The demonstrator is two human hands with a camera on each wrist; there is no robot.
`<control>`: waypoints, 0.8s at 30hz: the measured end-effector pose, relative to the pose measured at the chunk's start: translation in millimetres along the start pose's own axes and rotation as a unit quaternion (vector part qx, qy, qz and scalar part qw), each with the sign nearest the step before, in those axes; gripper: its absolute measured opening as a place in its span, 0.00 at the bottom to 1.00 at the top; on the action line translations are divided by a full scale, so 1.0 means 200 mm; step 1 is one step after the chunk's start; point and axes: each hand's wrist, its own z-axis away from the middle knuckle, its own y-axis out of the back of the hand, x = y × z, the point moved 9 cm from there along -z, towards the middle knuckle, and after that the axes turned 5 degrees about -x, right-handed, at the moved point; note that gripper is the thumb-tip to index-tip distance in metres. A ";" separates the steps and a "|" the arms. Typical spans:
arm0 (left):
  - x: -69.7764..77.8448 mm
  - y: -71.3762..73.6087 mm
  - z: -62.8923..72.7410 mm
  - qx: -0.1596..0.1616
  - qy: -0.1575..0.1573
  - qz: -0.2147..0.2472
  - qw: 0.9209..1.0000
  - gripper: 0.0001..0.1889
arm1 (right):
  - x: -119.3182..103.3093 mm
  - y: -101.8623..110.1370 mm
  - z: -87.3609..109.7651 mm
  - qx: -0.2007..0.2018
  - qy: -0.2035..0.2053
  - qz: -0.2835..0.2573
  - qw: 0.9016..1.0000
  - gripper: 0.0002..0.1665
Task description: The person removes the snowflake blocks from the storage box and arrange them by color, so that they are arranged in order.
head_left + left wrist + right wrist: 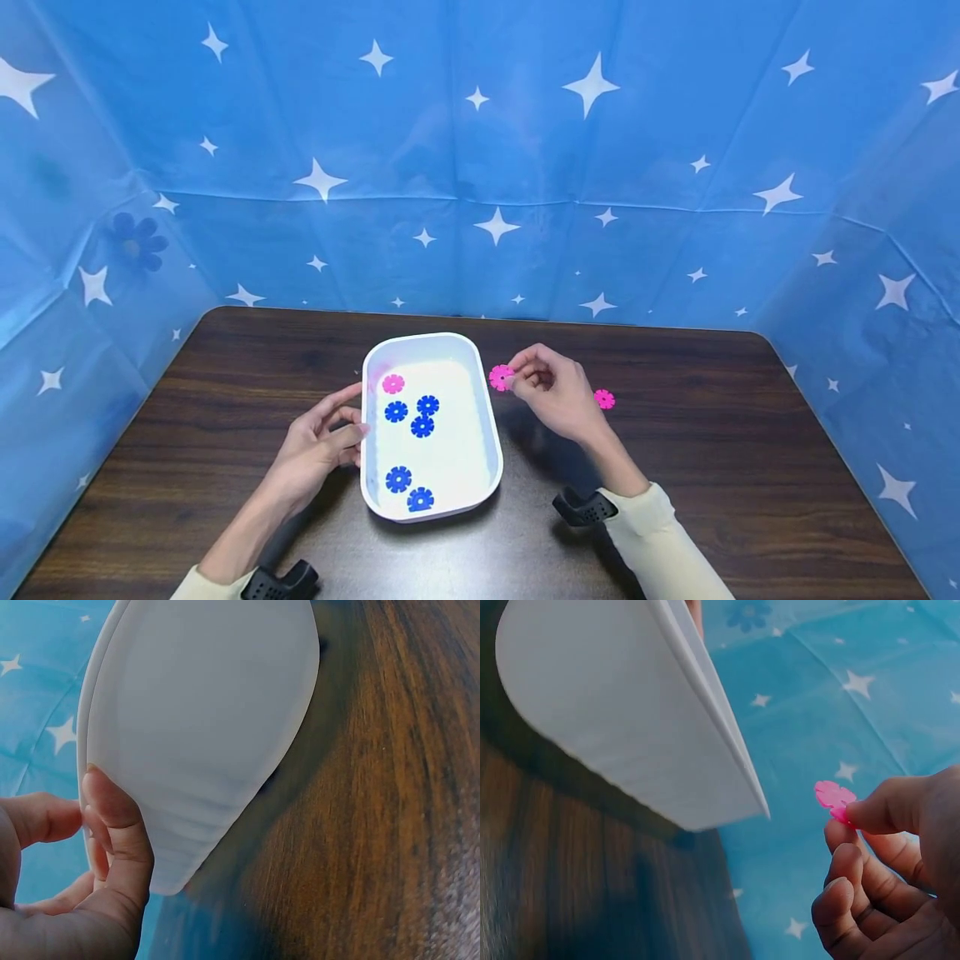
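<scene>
My right hand (558, 396) pinches a pink notched plastic snowflake disc (501, 377) between thumb and fingertips, just outside the right rim of a white tray (489, 433). In the right wrist view the pink disc (832, 795) stands out past the thumb, apart from the tray wall (630, 712). On the tray's other side, my left hand (318, 446) holds the left rim, with thumb at the edge and fingers against the outer wall (195, 712). Inside the tray lie one pink disc (393, 383) and several blue snowflake discs (422, 426).
Another pink disc (604, 399) lies on the dark wooden table (712, 433), just right of my right hand. A blue cloth with white stars (495, 150) hangs behind the table and along both sides. Each wrist wears a black band (585, 506).
</scene>
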 end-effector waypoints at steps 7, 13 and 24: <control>0.01 0.00 0.00 -0.002 0.006 0.001 1.000 0.34 | 0.09 0.14 0.03 0.017 -0.021 0.005 1.000 0.08; 0.00 -0.01 0.00 -0.002 0.006 -0.002 1.000 0.34 | 0.19 0.27 0.07 0.038 -0.053 0.013 0.998 0.09; 0.00 0.00 0.00 -0.001 0.000 -0.003 1.000 0.33 | 0.39 0.47 0.16 0.064 -0.103 0.037 0.992 0.11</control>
